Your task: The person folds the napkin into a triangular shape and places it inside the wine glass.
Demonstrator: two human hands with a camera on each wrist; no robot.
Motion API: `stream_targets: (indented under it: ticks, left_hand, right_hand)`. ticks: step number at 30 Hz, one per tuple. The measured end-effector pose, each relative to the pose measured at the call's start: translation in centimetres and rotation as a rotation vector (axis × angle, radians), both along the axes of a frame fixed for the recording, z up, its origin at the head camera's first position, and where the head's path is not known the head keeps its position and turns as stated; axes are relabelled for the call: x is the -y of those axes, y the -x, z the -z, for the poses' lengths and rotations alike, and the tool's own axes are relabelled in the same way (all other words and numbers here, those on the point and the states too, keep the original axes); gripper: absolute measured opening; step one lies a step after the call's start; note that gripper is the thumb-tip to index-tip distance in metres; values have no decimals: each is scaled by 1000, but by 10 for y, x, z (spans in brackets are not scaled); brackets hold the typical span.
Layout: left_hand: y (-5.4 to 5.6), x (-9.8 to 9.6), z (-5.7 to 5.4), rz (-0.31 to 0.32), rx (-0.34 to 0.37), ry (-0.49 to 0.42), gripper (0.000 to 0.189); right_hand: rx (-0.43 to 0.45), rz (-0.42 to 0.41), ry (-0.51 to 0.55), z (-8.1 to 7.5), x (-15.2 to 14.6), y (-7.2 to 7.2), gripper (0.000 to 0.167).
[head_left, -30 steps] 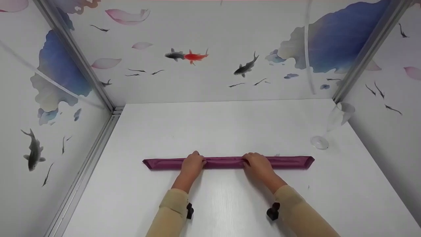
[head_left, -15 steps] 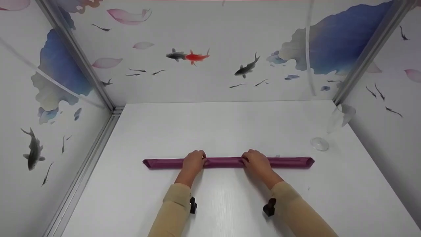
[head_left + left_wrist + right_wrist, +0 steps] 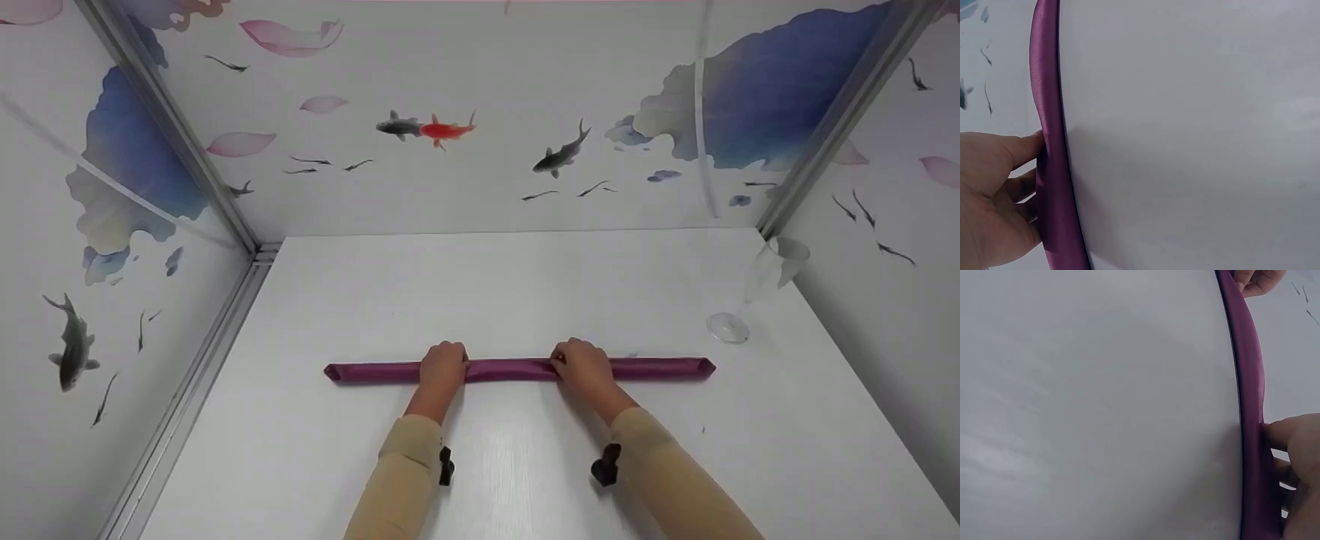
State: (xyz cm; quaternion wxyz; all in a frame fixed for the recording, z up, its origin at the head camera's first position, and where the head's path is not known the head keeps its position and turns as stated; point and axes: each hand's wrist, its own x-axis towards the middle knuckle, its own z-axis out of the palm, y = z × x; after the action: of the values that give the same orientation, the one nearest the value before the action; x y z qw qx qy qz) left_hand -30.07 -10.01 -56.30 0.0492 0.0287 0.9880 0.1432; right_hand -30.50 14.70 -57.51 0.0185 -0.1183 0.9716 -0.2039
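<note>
A purple cloth (image 3: 510, 370), rolled or folded into a long narrow strip with pointed ends, lies left to right across the white table. My left hand (image 3: 444, 366) grips it left of its middle, and my right hand (image 3: 583, 367) grips it right of the middle. Seen from the left wrist, the left thumb meets the near edge of the cloth (image 3: 1047, 73), while the fingertips are hidden at its far side. The right wrist view has the right hand (image 3: 1300, 461) pinching the cloth (image 3: 1251, 371) likewise, with part of the left hand (image 3: 1258, 280) at the top.
A clear stemmed glass (image 3: 729, 328) stands at the right rear of the white table (image 3: 480, 292). Panels printed with fish and petals (image 3: 480, 180) enclose the back and both sides. Metal posts (image 3: 825, 127) mark the corners.
Both forearms have shifted slightly forward and inward, and the hands have tipped over the strip. The purple cloth looks a little narrower, its place nearly the same. The glass has not moved.
</note>
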Motion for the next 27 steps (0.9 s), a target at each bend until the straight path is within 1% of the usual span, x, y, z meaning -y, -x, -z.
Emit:
stream_targets:
  ticks: [5,7,9,11,12,14,17,19,21,25,27]
  left_hand:
    - [3,-5,0,-5,-21,85,8]
    - [3,-9,0,-10,-46,131,5]
    - [2,-13,0,-19,-72,168,8]
    - [0,-17,0,-18,-97,182,11]
    - [-1,-19,0,-13,-107,175,12]
    - [-5,-23,1,4,-137,146,11]
    - [-10,-27,2,35,-158,77,10]
    - [-12,-30,2,39,-146,38,9]
    - [-12,-32,1,26,-103,0,8]
    - [-10,-39,0,-6,-18,-37,27]
    - [-9,-44,1,-15,-2,-37,33]
  right_hand:
    - [17,57,-22,-2,2,1,8]
    - [4,77,-44,-4,4,2,7]
    - [-26,83,-61,-7,7,1,6]
    - [-57,73,-44,-9,11,0,3]
    - [-63,66,-23,-10,12,0,1]
    - [-61,47,26,-12,16,-3,4]
    - [-7,39,105,-11,21,-6,8]
    - [31,47,137,-10,25,-7,6]
    - [52,57,154,-9,29,-8,6]
    - [57,53,152,-7,37,-8,19]
    - [51,40,140,-6,41,-8,23]
